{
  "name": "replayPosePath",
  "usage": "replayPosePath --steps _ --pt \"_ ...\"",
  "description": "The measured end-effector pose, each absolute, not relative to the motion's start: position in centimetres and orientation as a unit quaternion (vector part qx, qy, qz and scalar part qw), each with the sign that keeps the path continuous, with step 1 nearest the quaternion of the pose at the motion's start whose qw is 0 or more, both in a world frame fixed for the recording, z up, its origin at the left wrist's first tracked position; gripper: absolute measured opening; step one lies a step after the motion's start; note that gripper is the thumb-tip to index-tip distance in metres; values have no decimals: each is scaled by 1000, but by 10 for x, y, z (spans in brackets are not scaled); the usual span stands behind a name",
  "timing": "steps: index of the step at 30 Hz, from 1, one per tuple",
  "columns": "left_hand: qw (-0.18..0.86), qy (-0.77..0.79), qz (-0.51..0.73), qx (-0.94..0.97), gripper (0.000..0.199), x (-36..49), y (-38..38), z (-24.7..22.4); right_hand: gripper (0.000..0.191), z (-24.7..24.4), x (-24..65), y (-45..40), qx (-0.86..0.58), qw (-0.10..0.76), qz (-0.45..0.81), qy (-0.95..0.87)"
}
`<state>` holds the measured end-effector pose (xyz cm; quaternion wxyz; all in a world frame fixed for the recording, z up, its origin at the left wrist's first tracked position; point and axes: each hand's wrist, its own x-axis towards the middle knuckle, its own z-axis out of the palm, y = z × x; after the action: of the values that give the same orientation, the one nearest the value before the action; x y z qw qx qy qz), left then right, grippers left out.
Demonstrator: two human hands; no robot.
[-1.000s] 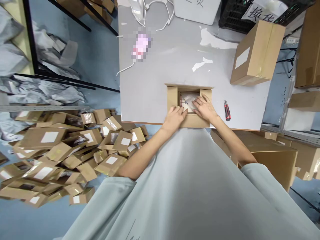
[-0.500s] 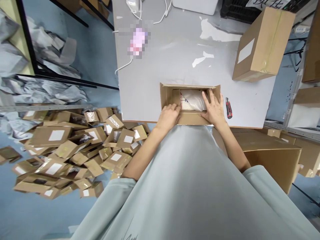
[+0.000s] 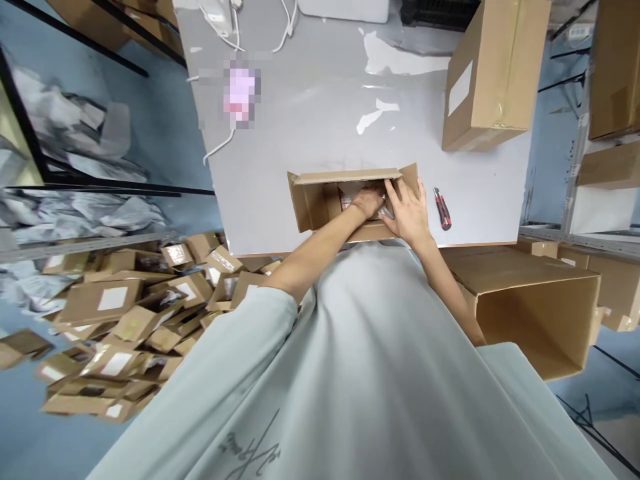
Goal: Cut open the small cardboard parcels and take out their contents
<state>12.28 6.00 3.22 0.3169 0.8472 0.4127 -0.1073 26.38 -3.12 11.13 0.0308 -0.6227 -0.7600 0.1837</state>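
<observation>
An open cardboard box [image 3: 313, 203] lies at the near edge of the grey table, its flaps standing up. Inside it a plastic-wrapped package [image 3: 346, 197] shows only in part. My left hand [image 3: 367, 201] reaches into the box over the package; its fingertips are hidden, so their grip does not show. At the box's right end is my right hand [image 3: 409, 212], fingers spread, partly inside the opening and close to the package. To the right of the box a red and black box cutter [image 3: 443, 209] rests on the table.
A tall taped carton [image 3: 500, 73] stands at the table's back right. Below the table's right edge sits a large open carton [image 3: 535, 320]. Many small boxes [image 3: 113, 297] are heaped on the floor at left. A blurred-out object [image 3: 241, 93] and white cables [image 3: 220, 145] lie at the table's left.
My left hand has moved from the box's left near edge into the box, onto the package. My right hand stays at the right end. The camera view has shifted.
</observation>
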Motion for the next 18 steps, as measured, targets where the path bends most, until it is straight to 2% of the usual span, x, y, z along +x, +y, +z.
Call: replayPosePath --steps 4,8,12,15,18 --pt "306 428 -128 841 45 84 53 46 79 107 268 -33 -626 49 196 -753" --pt "293 520 -111 795 49 35 42 62 78 102 274 -33 -621 62 211 -752" --pt "293 600 -15 744 48 12 32 78 76 103 276 -35 -621 57 213 -752" --pt "303 593 70 743 46 12 25 96 74 105 275 -38 -623 54 209 -752" --pt "308 584 99 744 42 11 20 113 70 106 274 -41 -629 53 199 -750"
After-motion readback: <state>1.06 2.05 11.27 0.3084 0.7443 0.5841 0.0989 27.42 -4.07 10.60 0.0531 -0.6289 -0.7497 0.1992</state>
